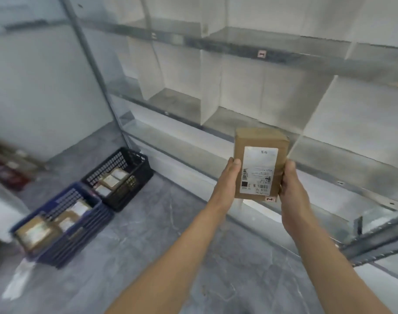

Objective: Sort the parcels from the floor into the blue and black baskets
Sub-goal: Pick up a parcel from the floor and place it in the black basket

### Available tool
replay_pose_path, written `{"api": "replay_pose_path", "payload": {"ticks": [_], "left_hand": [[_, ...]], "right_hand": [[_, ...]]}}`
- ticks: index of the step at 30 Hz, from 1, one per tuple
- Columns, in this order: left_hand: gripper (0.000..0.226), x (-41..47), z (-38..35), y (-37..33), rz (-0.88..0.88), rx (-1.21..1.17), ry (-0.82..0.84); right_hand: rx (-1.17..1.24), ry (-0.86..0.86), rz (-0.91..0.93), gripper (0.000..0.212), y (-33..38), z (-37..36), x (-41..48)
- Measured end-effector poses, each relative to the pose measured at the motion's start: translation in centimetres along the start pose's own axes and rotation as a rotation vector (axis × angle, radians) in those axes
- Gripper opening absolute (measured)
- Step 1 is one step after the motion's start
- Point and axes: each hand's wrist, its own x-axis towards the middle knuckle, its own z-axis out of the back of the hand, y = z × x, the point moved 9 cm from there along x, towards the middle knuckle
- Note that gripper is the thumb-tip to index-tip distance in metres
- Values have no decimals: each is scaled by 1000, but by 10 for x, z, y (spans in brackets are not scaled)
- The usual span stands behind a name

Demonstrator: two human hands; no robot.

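Note:
I hold a brown cardboard parcel (259,143) with a white shipping label upright in front of me, at mid right. My left hand (228,180) grips its left edge, thumb on the front. My right hand (292,189) grips its right edge. On the floor at the left stands the blue basket (64,243) with several brown parcels in it. Right behind it stands the black basket (139,177), which also holds parcels.
A metal shelving unit (250,48) with white dividers fills the back and right; its lower beam (375,243) juts out near my right forearm. Grey floor (161,234) spreads between me and the baskets. Blurred items (3,173) sit at the far left.

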Motion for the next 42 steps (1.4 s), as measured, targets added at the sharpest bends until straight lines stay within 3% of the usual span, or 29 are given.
{"api": "replay_pose_path", "payload": {"ticks": [4, 7, 12, 19, 28, 36, 42], "left_hand": [[60, 0, 80, 11, 40, -26, -191], [47, 7, 132, 18, 60, -85, -294], [51, 30, 205, 26, 64, -136, -489], [28, 57, 275, 43, 155, -263, -732], [49, 92, 364, 72, 208, -306, -854], [44, 155, 506, 144, 337, -434, -939], [45, 192, 602, 188, 477, -528, -962]], "right_hand": [[-11, 164, -2, 51, -6, -88, 14], [-49, 291, -5, 50, -13, -149, 30], [-72, 484, -29, 51, -24, -238, 67], [-122, 715, -92, 48, -41, -339, 112], [-238, 869, -213, 47, -76, -456, 149], [-422, 889, -273, 49, -132, -607, 203], [-541, 897, -439, 44, -177, -711, 231]]}}
